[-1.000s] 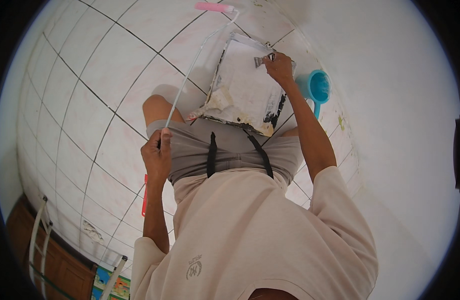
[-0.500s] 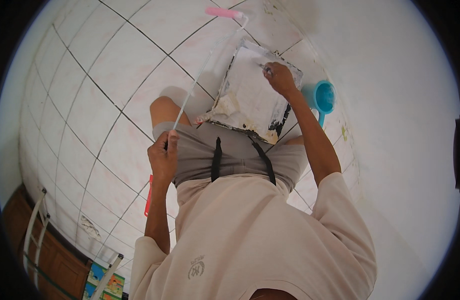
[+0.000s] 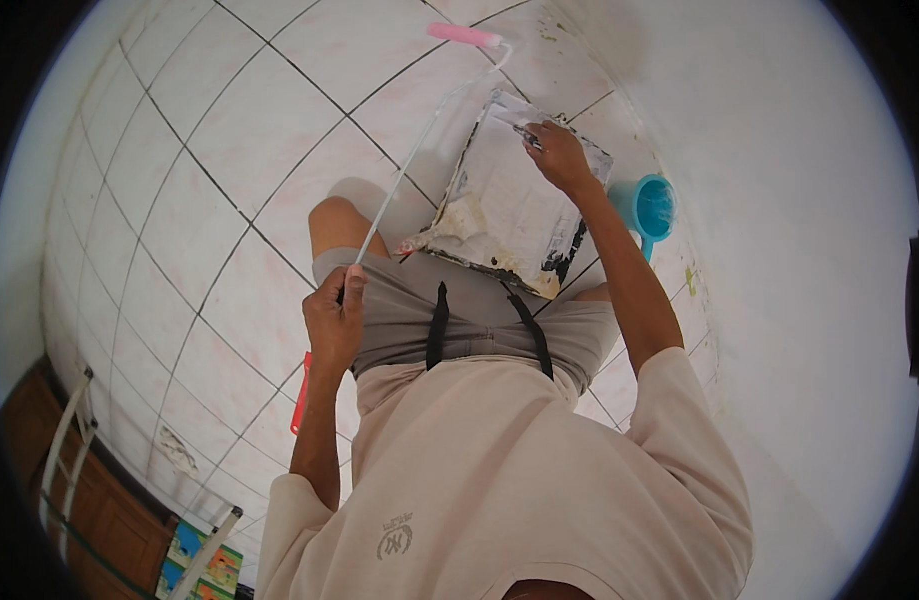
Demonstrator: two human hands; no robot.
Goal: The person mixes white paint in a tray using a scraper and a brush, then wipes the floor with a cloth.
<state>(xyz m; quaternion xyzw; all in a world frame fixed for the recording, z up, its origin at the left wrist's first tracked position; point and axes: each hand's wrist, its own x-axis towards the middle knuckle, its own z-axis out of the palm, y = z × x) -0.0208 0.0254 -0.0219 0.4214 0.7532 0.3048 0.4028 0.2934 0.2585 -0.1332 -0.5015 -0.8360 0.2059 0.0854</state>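
My left hand (image 3: 334, 315) is closed around the shaft of a long-handled paint roller (image 3: 404, 165). Its pink roller sleeve (image 3: 464, 36) lies out past the tray, over the tiled floor, and a red handle (image 3: 300, 395) sticks out beside my left wrist. In my closed right hand (image 3: 559, 155) is a scraper (image 3: 522, 132), its blade over the far part of a paint-smeared tray (image 3: 457, 165). White paint coats the tray, with thicker cream lumps (image 3: 464, 222) at its near left. My fingers partly hide the scraper's handle.
A turquoise dipper (image 3: 654, 207) stands right of the tray, beside the white wall (image 3: 779, 250). My bent legs lie either side of the tray's near end. Far left are a ladder (image 3: 67, 440), a brown wooden door (image 3: 109, 480) and a crumpled scrap (image 3: 177, 452) on the tiles.
The view has shifted slightly, so the roller, tray and dipper appear lower and further right. My right hand with the scraper has moved a little toward the tray's far edge.
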